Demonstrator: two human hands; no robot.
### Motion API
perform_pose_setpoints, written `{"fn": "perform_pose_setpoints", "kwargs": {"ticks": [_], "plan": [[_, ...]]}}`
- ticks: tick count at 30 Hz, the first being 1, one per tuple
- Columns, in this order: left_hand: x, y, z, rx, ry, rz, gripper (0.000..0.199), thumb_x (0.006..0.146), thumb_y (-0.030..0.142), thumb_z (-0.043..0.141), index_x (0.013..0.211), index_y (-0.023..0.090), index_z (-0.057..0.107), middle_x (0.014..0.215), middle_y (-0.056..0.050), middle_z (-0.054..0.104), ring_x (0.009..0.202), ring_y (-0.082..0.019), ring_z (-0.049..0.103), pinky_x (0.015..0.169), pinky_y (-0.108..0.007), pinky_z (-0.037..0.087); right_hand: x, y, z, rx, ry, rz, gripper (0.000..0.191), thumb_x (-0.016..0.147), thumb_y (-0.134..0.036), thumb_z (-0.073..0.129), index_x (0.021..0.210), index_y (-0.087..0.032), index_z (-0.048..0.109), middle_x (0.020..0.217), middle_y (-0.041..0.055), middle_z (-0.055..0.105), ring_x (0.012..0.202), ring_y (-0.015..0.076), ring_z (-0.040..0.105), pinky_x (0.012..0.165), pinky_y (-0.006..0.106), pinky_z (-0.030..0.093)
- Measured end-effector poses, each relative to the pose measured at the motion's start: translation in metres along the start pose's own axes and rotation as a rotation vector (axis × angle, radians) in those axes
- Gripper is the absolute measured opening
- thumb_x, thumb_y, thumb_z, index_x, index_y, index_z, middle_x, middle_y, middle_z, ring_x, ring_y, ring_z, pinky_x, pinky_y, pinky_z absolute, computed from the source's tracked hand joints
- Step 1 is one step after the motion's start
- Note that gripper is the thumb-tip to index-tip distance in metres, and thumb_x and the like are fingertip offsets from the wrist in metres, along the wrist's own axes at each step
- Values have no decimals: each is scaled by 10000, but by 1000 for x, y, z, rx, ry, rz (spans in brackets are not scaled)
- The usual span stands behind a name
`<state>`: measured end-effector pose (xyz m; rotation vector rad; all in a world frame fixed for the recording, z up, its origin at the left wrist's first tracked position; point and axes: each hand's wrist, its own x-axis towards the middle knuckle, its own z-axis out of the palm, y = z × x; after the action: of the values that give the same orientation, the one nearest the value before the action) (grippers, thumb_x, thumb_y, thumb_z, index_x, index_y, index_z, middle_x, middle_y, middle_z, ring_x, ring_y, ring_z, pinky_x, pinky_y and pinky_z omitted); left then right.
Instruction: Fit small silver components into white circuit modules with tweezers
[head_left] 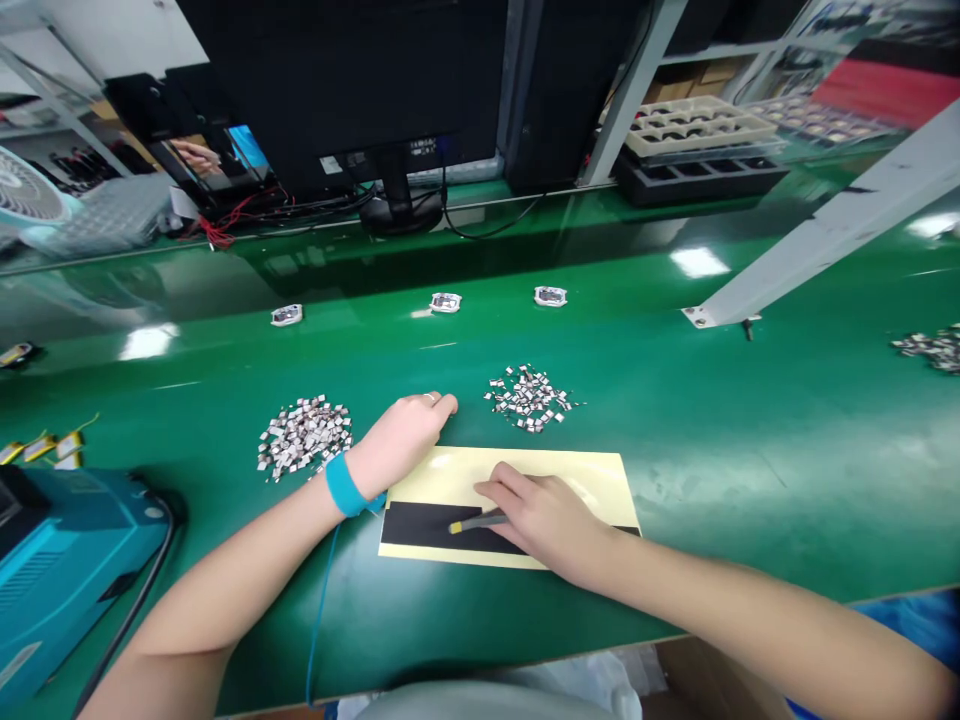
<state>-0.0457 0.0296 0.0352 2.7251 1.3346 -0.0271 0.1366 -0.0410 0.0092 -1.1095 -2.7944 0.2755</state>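
A cream-yellow sheet point(450, 470) with a black strip point(420, 524) along its lower part lies on the green bench. My right hand point(544, 515) is closed around a thin grey tool point(476, 521) with a yellow end, held over the black strip. At the sheet's upper left edge is my left hand point(405, 432), its fingers curled; anything between them is hidden. A blue band point(345, 487) circles my left wrist. Small pale and dark pieces form one pile point(305, 437) left of my left hand and another pile point(529, 397) above the sheet.
Three small white-rimmed parts, including one point(445, 302), stand in a row farther back. A teal machine point(75, 570) sits at the left. Behind are a monitor point(360, 80) and trays point(697, 125). A slanted white post point(817, 230) meets the bench at the right.
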Motion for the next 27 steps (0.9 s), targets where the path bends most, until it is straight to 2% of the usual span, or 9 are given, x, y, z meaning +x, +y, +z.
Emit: {"fn": "perform_pose_setpoints", "kwargs": {"ticks": [2, 6, 9, 12, 14, 18, 22, 25, 27], "plan": [[1, 9, 3, -119, 36, 20, 289, 721, 15, 402, 970, 135, 488, 838, -62, 583, 728, -178, 573, 604, -260, 442, -1, -1, 0, -50, -8, 4, 226, 734, -212, 597, 937, -127, 547, 841, 63, 549, 580, 165, 567, 442, 262, 391], [1, 30, 10, -578, 186, 100, 421, 708, 34, 464, 1096, 193, 424, 785, 7, 553, 720, -113, 544, 669, -215, 447, -5, -7, 4, -126, -11, -26, 142, 807, -122, 468, 920, -131, 553, 794, 54, 545, 596, 172, 558, 435, 267, 389], [0, 42, 19, -783, 274, 111, 303, 747, 87, 484, 1030, 195, 493, 794, -6, 558, 737, -107, 542, 685, -212, 447, -8, -11, 6, -164, 1, -51, 174, 830, -104, 412, 945, -96, 542, 784, 76, 550, 577, 172, 545, 421, 271, 374], [2, 43, 31, -934, 309, 76, 111, 765, 130, 502, 830, 165, 585, 806, -35, 603, 766, -123, 571, 689, -222, 463, -9, -13, 8, -166, 15, -44, 150, 828, -101, 413, 864, -96, 559, 745, 81, 553, 546, 167, 537, 413, 263, 352], [4, 40, 36, -996, 329, 34, 108, 767, 138, 510, 734, 161, 610, 809, -41, 634, 782, -133, 593, 698, -232, 476, -8, -13, 9, -142, 20, -29, 151, 827, -105, 420, 782, -114, 564, 707, 70, 553, 514, 156, 530, 412, 253, 336], [6, 36, 41, -1009, 390, -42, 113, 760, 154, 531, 782, 171, 641, 839, -50, 655, 796, -140, 608, 717, -250, 492, -5, -11, 8, -32, 8, 20, 187, 831, -118, 417, 735, -113, 577, 702, 71, 571, 487, 144, 535, 409, 248, 315], [6, 36, 40, -1013, 416, -45, 105, 744, 139, 551, 766, 163, 650, 855, -57, 653, 807, -138, 608, 738, -253, 497, 0, -4, 2, 177, -15, 100, 30, 729, -140, 566, 731, -131, 594, 719, 36, 603, 527, 136, 565, 441, 228, 349], [5, 37, 39, -1008, 435, -61, 101, 735, 135, 560, 778, 160, 648, 848, -60, 657, 802, -140, 610, 742, -258, 501, 2, 6, -3, 360, -4, 152, 64, 661, -139, 636, 696, -161, 587, 669, -19, 608, 551, 107, 561, 482, 191, 380], [3, 38, 39, -1034, 438, -87, 106, 732, 145, 563, 807, 155, 638, 851, -65, 659, 784, -141, 618, 736, -262, 511, 3, 13, -7, 454, 21, 172, 40, 695, -150, 612, 693, -165, 575, 674, -27, 604, 581, 87, 552, 502, 166, 387]]}}
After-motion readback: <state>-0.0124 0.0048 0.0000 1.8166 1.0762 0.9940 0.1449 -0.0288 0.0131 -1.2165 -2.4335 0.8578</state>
